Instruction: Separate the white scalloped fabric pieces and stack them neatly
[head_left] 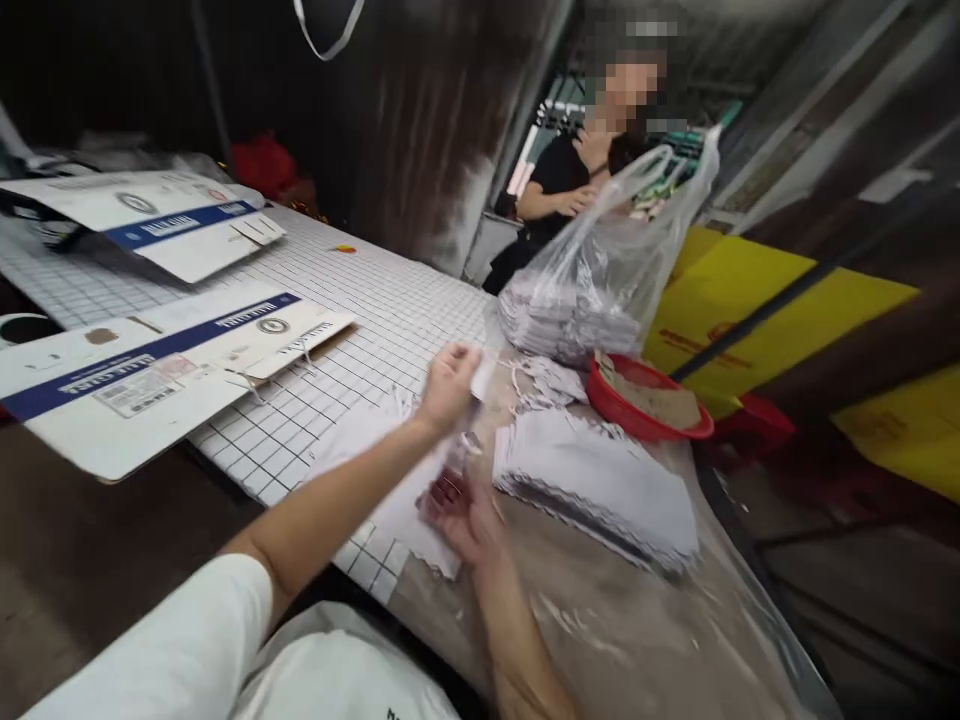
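Note:
My left hand [448, 388] is closed, its fingers pinching a thin white piece [487, 375] at their tips. Just below it, my right hand [469, 515] is turned palm up with the fingers curled. Motion blur and shadow hide what lies in its grip. White flat pieces with wavy edges [367, 435] lie on the table under and left of both hands. To the right of my hands stands a neat stack of white scalloped-edge pieces [600, 470]. A few loose white pieces [551, 380] lie behind that stack.
The table [397, 290] has a white grid cover. Flattened cartons [180, 370] lie at the left. A clear plastic bag [592, 290] of stacked pieces and a red basin [637, 425] stand at the right. Beyond the table is a person [559, 185]; yellow boards [772, 300] stand right.

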